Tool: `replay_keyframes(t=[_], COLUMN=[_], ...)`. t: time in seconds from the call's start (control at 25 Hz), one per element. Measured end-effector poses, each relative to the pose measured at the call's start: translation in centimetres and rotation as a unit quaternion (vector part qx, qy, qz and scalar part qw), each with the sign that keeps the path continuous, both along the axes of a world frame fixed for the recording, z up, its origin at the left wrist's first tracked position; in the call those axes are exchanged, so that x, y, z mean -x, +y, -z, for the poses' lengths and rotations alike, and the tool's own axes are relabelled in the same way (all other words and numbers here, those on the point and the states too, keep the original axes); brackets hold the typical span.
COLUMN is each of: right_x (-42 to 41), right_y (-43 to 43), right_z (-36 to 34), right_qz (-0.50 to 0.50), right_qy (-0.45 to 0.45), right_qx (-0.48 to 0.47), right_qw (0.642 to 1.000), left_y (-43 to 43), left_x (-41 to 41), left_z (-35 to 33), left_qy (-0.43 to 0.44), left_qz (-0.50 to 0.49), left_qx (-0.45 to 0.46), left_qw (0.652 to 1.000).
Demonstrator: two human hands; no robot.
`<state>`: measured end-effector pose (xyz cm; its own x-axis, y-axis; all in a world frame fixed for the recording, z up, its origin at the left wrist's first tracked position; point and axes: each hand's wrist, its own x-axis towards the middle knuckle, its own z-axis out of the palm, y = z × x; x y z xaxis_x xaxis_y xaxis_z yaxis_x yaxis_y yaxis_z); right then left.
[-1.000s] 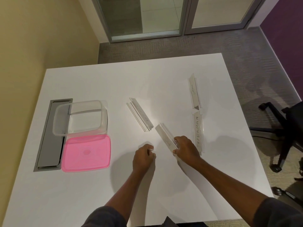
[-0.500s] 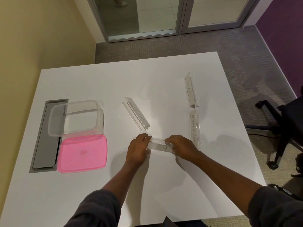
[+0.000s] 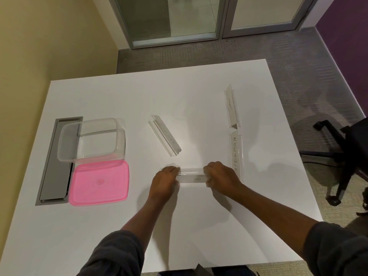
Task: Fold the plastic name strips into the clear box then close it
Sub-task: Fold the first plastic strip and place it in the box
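Note:
A clear plastic name strip (image 3: 192,175) lies crosswise near the table's middle front. My left hand (image 3: 165,182) grips its left end and my right hand (image 3: 220,177) grips its right end. Three more tent-shaped strips stand on the table: one diagonal strip (image 3: 165,138) in the centre, one marked "SUPERMAN" (image 3: 236,154) just right of my right hand, and one further back (image 3: 231,106). The clear box (image 3: 91,140) stands open at the left. Its pink lid (image 3: 99,182) lies flat in front of it.
A grey cable tray (image 3: 54,162) is set into the white table (image 3: 119,100) at the left, partly under the box. A black office chair (image 3: 346,154) stands off the table's right edge. Glass doors are at the far end.
My right hand turned the near strip from diagonal to crosswise. My left hand moved in and took hold of its left end.

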<state>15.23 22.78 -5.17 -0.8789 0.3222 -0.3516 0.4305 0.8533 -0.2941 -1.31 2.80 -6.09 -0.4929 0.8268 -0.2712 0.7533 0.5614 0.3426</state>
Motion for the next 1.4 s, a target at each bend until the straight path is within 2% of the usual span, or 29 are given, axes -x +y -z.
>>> replay_keyframes(t=[0.12, 0.32, 0.6, 0.92, 1.24, 1.4], right_x=[-0.1, 1.4, 7.7, 17.8, 31.1, 37.2], right_y=[-0.3, -1.1, -4.3, -9.4, -14.4, -15.6], right_z=[0.5, -1.2, -4.5, -9.0, -11.0, -9.7], right_qz=[-0.016, -0.01, -0.015, -0.041, -0.073, -0.091], right_qy=[0.003, 0.009, 0.061, 0.163, 0.187, 0.149], right_qx=[-0.026, -0.004, 0.005, 0.033, 0.023, -0.016], right_qw=[1.0, 1.0, 0.998, 0.985, 0.979, 0.985], left_y=[-0.7, -2.9, -7.1, -13.0, -17.4, -18.1], left_x=[0.1, 0.8, 5.8, 16.0, 29.0, 35.0], left_z=[-0.1, -1.2, -4.8, -9.4, -13.2, -12.9], left_qy=[-0.005, -0.018, 0.007, 0.084, 0.154, 0.167], left_qz=[-0.001, 0.009, 0.015, 0.023, 0.031, 0.044], left_qx=[0.001, -0.02, -0.044, -0.048, -0.044, -0.017], left_qw=[1.0, 1.0, 0.999, 0.995, 0.987, 0.985])
